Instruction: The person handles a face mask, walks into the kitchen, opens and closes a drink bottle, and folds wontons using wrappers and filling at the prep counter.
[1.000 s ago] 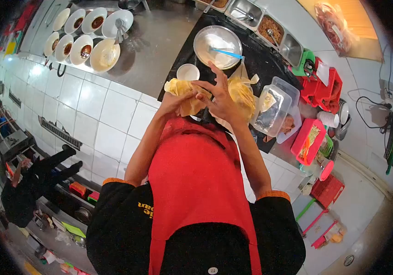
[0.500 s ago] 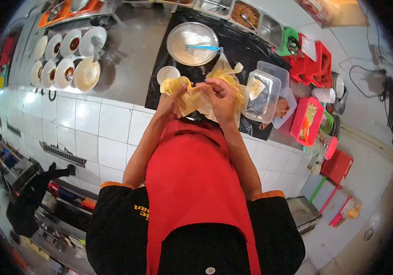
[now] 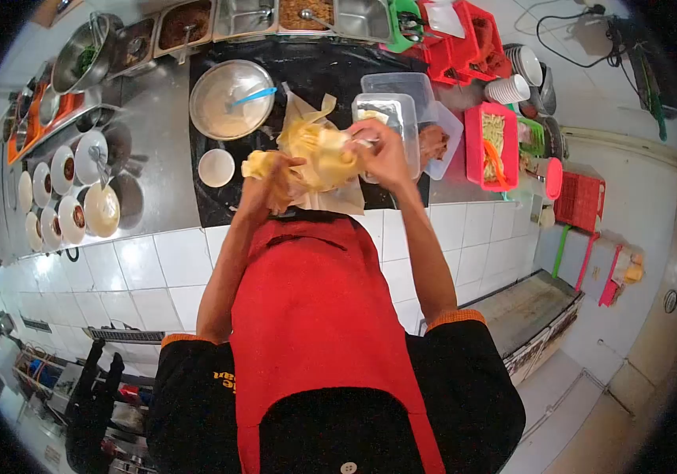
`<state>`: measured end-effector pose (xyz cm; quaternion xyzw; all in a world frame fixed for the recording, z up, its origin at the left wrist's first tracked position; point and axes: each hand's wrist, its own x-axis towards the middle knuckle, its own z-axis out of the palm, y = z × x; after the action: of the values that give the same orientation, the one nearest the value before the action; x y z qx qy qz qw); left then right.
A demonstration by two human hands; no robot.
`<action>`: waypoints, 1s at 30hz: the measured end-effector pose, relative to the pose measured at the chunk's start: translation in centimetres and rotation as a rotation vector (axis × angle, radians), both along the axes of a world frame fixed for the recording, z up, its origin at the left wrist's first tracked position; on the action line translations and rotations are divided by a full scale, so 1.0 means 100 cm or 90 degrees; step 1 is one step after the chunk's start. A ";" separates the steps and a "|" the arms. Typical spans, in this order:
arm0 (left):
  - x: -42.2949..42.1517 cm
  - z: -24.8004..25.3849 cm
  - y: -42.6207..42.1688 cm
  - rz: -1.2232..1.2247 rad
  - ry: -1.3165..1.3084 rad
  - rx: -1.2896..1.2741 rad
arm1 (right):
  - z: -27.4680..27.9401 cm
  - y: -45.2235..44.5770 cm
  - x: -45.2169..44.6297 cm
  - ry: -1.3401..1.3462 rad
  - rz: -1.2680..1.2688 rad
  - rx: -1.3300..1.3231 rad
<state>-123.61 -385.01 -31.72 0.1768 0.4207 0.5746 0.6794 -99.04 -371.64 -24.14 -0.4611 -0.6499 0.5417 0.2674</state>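
Thin yellow wrapper sheets (image 3: 258,163) are in my left hand (image 3: 277,183), its fingers closed round them over the counter's front edge. My right hand (image 3: 382,152) pinches the upper right part of a yellow sheet (image 3: 330,162) at the clear container's left side. Beneath and behind lies a pile of wrappers on pale paper (image 3: 300,114). A small white bowl (image 3: 216,167) stands left of my left hand. Behind it is a metal bowl (image 3: 231,100) of pale powder with a blue-handled utensil (image 3: 254,96).
Clear plastic containers (image 3: 407,130) stand right of the wrappers, then a pink tray (image 3: 487,146) with pale strips. Metal food pans (image 3: 247,17) line the back. White bowls (image 3: 69,220), some with brown sauce, stand at left. Another person's dark-clothed legs (image 3: 97,411) show at lower left.
The view has turned, so the counter appears shifted left. My hands have moved apart, and my right hand now holds a sheet up by the clear container.
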 end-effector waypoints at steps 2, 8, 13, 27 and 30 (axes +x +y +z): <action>-0.007 0.007 -0.001 0.045 -0.145 -0.032 | -0.015 0.028 0.038 -0.070 -0.038 0.108; -0.035 -0.001 -0.007 0.141 -0.299 -0.044 | -0.122 0.080 0.100 -0.180 0.060 0.011; -0.033 0.000 -0.018 0.164 -0.279 -0.043 | -0.150 0.090 0.071 -0.179 0.021 0.155; -0.030 0.025 -0.030 0.150 -0.147 0.031 | -0.027 -0.002 -0.064 -0.049 0.109 0.227; -0.026 0.027 -0.031 0.193 -0.085 -0.002 | 0.006 -0.054 -0.115 -0.019 0.193 0.228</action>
<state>-126.19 -388.08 -28.98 0.0721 0.3975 0.6803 0.6116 -110.55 -377.07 -23.56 -0.3114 -0.8013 0.4449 0.2511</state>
